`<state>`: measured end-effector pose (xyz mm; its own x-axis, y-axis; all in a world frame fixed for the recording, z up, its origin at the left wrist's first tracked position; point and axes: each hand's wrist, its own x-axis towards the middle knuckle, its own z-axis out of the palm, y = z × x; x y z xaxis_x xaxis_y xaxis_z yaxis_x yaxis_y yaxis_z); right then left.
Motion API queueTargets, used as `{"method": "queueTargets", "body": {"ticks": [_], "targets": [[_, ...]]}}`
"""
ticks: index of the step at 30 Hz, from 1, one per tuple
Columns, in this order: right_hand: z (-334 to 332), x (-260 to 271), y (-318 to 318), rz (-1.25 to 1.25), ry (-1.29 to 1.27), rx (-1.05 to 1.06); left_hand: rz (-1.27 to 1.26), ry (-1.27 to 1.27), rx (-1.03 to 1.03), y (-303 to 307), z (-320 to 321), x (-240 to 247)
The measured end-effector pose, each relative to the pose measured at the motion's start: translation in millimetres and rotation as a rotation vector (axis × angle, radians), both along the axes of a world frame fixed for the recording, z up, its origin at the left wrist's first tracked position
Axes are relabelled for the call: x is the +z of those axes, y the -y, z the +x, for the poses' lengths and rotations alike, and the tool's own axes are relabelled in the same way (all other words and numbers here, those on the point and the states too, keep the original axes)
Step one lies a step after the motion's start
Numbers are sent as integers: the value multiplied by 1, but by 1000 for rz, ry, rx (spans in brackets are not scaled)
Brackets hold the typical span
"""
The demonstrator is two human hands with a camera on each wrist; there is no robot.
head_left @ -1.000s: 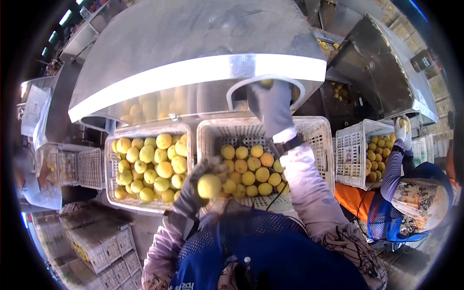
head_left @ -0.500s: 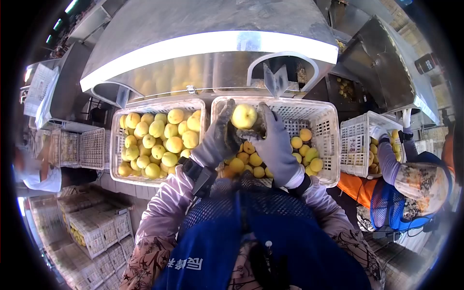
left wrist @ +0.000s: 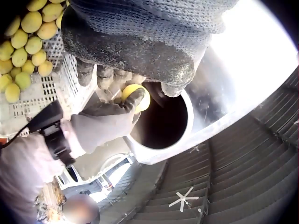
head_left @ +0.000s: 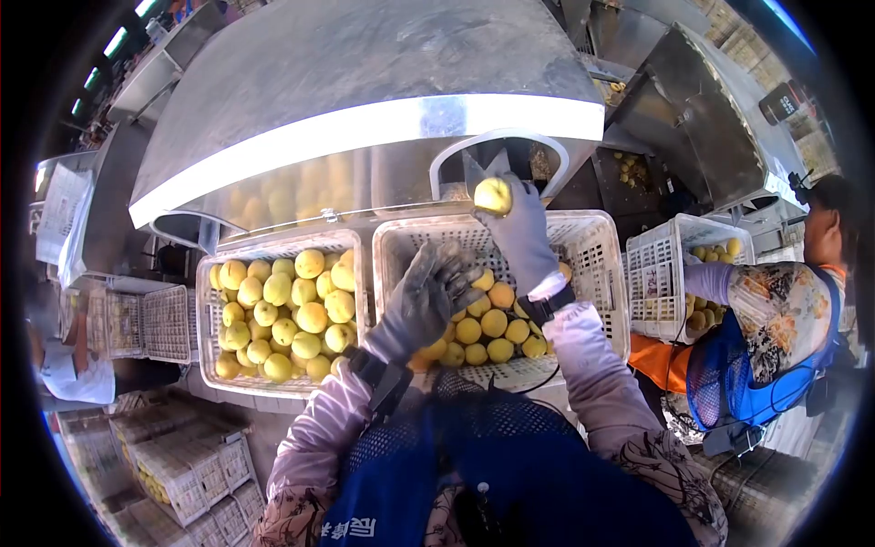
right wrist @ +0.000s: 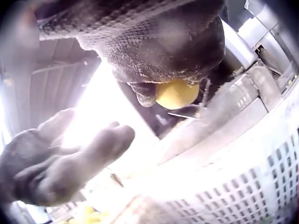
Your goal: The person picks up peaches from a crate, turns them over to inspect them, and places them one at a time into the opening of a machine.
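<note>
My gloved right hand [head_left: 521,228] holds one round yellow fruit [head_left: 493,195] at the arched opening [head_left: 499,139] in the metal machine's front. In the left wrist view, the right thumb lies over the fruit [left wrist: 143,106], with the dark opening [left wrist: 163,123] right beside it. My gloved left hand [head_left: 422,296] hovers over the near left part of the middle white crate [head_left: 615,292], its fingers loosely extended and holding nothing. Several yellow fruits [head_left: 492,324] lie in that crate, partly hidden by the left hand and the right forearm.
Left of it, another white crate [head_left: 357,239] is heaped with yellow fruits [head_left: 278,314]. A broad metal hood [head_left: 365,68] overhangs both crates. At right, a person in a blue vest [head_left: 761,351] works beside a further crate [head_left: 652,273]. Stacked crates [head_left: 196,465] stand at lower left.
Both hands were together around a fruit over the middle crate half a second ago. Since then the right hand has carried a fruit forward to the opening, and the left hand has let go.
</note>
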<state>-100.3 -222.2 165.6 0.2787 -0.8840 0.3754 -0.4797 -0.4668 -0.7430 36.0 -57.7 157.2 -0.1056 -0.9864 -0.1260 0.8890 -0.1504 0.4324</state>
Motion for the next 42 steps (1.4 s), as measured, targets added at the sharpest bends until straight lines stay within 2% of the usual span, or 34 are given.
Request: {"method": "queueTargets", "body": {"ticks": [2,5,8,9,10,12,13,14,15,16,18,19,20,21,22,23,24,25,26,27,28,30,31,33,34,35,36,37,38,39,40,41,42], "targets": [[9,-11,23,-5,-251,25,265,36,42,-20,-1,-11],[24,-10,44,33,-292,-1,353,188,75,-51,5,-35],[37,8,62,146,-413,-45,483,89,124,-68,11,-44],[34,8,65,86,-286,-9,365,307,110,-76,14,-74],[27,9,63,34,-162,23,368,418,114,-75,11,-72],[-11,28,50,450,95,49,235,548,110,-70,8,-86],[-39,24,31,586,312,133,363,427,78,-52,6,-80],[-60,13,10,580,327,144,473,315,57,-34,7,-74],[-83,16,2,677,-178,19,206,728,72,-34,3,-105],[-113,-12,-7,733,-193,58,210,715,58,-20,-6,-108],[-162,-74,-9,798,-218,81,514,605,-106,23,-30,-117],[-180,-96,-7,737,-190,70,369,1102,-278,37,-34,-131],[-191,-115,-5,673,-161,58,368,1093,-294,50,-42,-144],[-197,-139,8,623,-306,9,188,1520,-402,65,-53,-158],[-197,-149,24,632,-313,4,-18,1934,-502,76,-66,-173],[-189,-159,39,668,-547,-5,-86,2091,-488,85,-79,-190],[-180,-168,48,699,-780,-10,-85,2091,-492,95,-87,-206],[-174,-188,45,707,-779,-7,-128,2187,-681,105,-94,-213],[-168,-213,40,633,-932,-21,-173,2272,-877,115,-99,-219],[-165,-234,39,553,-1084,-37,-165,2281,-960,126,-101,-224],[-165,-249,36,565,-1083,-35,-165,2276,-975,133,-102,-227],[-167,-270,28,594,-733,-211,-114,2265,-1101,139,-102,-225],[-164,-269,27,553,-686,-237,-111,2273,-1104,137,-98,-237],[-167,-279,33,511,-613,-231,-231,2222,-681,129,-85,-269],[-171,-288,35,475,-550,-229,-230,2229,-677,131,-80,-263],[-172,-301,40,471,-542,-226,-50,2066,-655,133,-74,-250],[-171,-320,48,470,-436,-106,120,1896,-626,136,-70,-236],[-167,-331,49,473,-327,18,132,1907,-627,134,-65,-221],[-156,-316,43,482,-312,29,225,1453,-508,126,-59,-203],[-144,-298,41,1006,-118,113,297,1005,-370,119,-52,-185],[-128,-268,40,1521,87,210,309,1023,-358,107,-40,-166],[-117,-230,28,1611,193,223,123,1111,-216,87,-27,-146],[-116,-210,14,1614,192,237,-70,1185,-75,66,-15,-131]]}}
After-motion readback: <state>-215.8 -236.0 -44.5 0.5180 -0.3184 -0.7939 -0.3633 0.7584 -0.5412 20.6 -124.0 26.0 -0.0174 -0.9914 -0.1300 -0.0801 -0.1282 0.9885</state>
